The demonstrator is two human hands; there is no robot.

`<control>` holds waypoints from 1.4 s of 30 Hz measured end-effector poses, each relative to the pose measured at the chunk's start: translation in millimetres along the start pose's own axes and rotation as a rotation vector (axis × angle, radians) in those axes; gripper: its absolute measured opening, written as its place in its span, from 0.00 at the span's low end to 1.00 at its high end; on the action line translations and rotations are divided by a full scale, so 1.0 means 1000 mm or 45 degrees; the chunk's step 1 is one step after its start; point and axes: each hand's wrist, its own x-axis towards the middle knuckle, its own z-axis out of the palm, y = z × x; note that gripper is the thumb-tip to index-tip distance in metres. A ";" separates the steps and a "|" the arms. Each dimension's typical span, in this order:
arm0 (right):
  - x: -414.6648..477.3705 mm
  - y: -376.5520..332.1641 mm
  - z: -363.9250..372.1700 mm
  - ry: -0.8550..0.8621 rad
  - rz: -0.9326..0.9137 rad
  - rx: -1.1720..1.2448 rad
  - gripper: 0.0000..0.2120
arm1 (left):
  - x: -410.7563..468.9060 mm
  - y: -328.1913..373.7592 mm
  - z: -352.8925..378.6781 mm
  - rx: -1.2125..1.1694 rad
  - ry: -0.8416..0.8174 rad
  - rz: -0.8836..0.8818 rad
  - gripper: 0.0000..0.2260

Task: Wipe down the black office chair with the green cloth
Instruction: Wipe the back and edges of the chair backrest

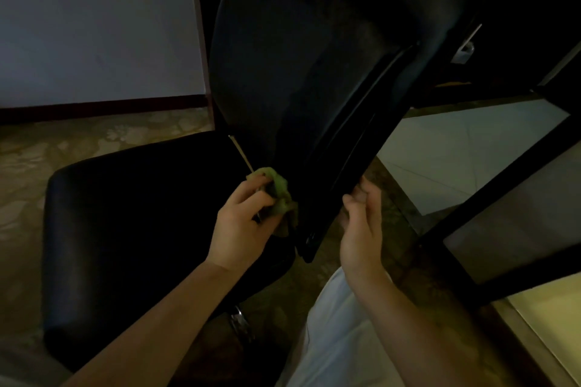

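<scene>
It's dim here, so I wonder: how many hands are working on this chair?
2. The left hand holds the green cloth against the chair back; the right hand grips its lower edge.

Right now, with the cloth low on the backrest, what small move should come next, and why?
Probably slide the green cloth up the backrest. The left hand grips it bunched against the backrest's lower end, just above the seat, and the right hand holds the backrest's edge, apparently steadying it. Most of the backrest's surface lies above the cloth.
</scene>
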 end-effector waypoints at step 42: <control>-0.012 0.009 -0.014 -0.082 -0.034 0.003 0.22 | -0.043 0.012 0.035 0.112 0.202 -0.333 0.06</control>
